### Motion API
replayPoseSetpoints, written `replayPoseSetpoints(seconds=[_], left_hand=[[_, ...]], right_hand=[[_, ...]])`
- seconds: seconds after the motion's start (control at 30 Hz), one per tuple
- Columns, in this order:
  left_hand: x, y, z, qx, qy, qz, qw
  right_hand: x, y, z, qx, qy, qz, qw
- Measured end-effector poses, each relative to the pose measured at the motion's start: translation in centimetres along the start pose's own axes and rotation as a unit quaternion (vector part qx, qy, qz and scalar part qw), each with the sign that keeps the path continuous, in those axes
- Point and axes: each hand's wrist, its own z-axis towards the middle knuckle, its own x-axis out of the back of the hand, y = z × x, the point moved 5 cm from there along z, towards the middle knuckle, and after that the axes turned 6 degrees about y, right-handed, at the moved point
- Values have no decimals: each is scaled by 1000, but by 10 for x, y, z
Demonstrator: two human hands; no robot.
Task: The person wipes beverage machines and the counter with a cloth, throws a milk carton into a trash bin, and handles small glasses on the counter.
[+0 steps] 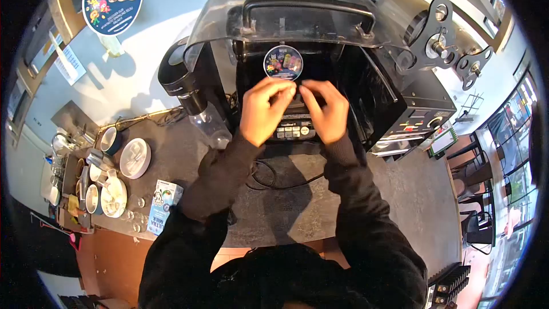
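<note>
In front of me, my left hand point(265, 109) and my right hand point(326, 109) are both closed in a pinch, thumbs against fingers. Their fingertips almost meet; whatever they hold, if anything, is too small to make out. Just above the fingertips is a round dark-blue card point(283, 63) with pictures of cans; I cannot tell whether the fingers touch it. Behind the hands stands a black machine with a label panel point(296, 132) on its lower front, partly covered by my hands. A clear hood with a black handle point(309, 5) arches over it.
A grinder-like black appliance point(180, 83) with a clear jar point(210, 129) stands left. A milk carton point(164, 206), bowls point(135, 158) and glasses crowd the counter's left end. A black oven-like unit point(420, 112) stands right. A cable point(274, 180) lies on the dark counter point(400, 200).
</note>
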Motion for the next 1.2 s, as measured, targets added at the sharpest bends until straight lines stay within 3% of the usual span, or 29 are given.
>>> replayPoseSetpoints(seconds=[0.2, 0.3, 0.33, 0.47, 0.5, 0.53, 0.57, 0.63, 0.67, 0.8, 0.87, 0.97, 1.0, 1.1, 1.2], left_hand=[[57, 128, -5, -234, 39, 61, 969], [82, 166, 20, -315, 152, 188, 918], [86, 170, 34, -258, 186, 199, 927], [95, 176, 75, -260, 121, 189, 939], [88, 181, 87, -101, -4, 214, 972], [81, 177, 87, 63, -129, 231, 962], [78, 164, 86, 63, -130, 230, 962], [70, 145, 90, -210, -13, 243, 947], [68, 145, 90, -242, 5, 234, 942], [68, 138, 90, -201, 14, 246, 948], [68, 137, 85, -249, 29, 199, 947], [67, 138, 74, -288, 16, 241, 927], [66, 136, 69, -245, 7, 225, 943], [66, 138, 48, -283, 8, 206, 937], [67, 130, 27, -236, -19, 200, 951]], right_hand=[[64, -112, 11, 268, 50, -31, 962], [81, -144, 42, 274, 133, -120, 945], [83, -144, 56, 287, 139, -144, 937], [79, -142, 100, 312, 118, -200, 921], [72, -140, 107, 314, 88, -216, 920], [67, -139, 111, 315, 58, -231, 919], [66, -140, 112, 314, 58, -232, 919], [56, -135, 113, 285, -28, -277, 917], [55, -133, 112, 298, -17, -269, 916], [55, -133, 108, 293, -13, -303, 907], [57, -133, 105, 291, -25, -272, 917], [62, -131, 97, 289, -26, -259, 921], [63, -128, 93, 289, -26, -259, 921], [66, -120, 76, 279, -17, -242, 929], [69, -122, 53, 247, -39, -228, 941]])
